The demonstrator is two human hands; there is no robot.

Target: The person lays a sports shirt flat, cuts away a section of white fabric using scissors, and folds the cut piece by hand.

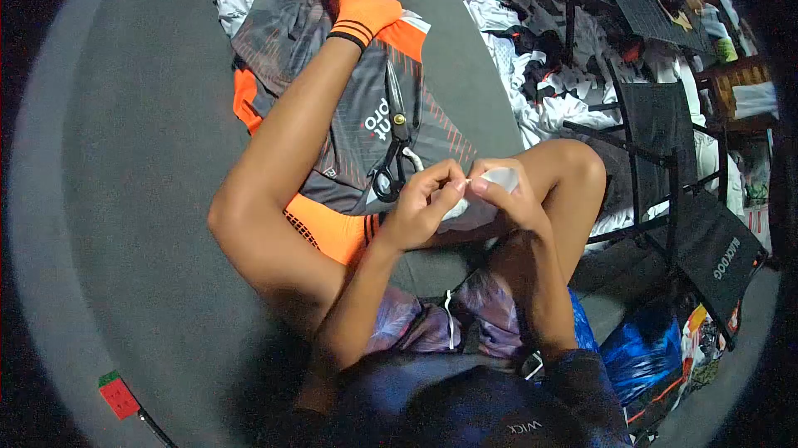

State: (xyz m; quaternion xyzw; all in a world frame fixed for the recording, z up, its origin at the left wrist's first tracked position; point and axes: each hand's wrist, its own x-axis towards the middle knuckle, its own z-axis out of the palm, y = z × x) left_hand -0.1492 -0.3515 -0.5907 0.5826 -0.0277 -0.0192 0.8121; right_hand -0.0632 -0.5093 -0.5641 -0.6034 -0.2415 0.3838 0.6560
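My left hand (422, 205) and my right hand (513, 199) meet above my bent leg, fingertips pinched close together. Between them is a thin white piece (504, 177), cloth or paper; I cannot tell which. Part of it shows behind the right fingers, and more white shows below the left fingertips. Just beyond my hands lies a large pair of scissors (399, 120), with black handles and the blades pointing away. Under the scissors a dark grey and orange sports jersey (353, 149) with white lettering is spread out. My foot in an orange sock (357, 12) rests on its far part.
I sit on a grey surface (150, 157). To the right are piled white and dark clothes (565, 74) and black folding chairs (661, 124). A blue plastic bag (644, 356) lies at the lower right. A red and green object (119, 396) with a black cord lies lower left.
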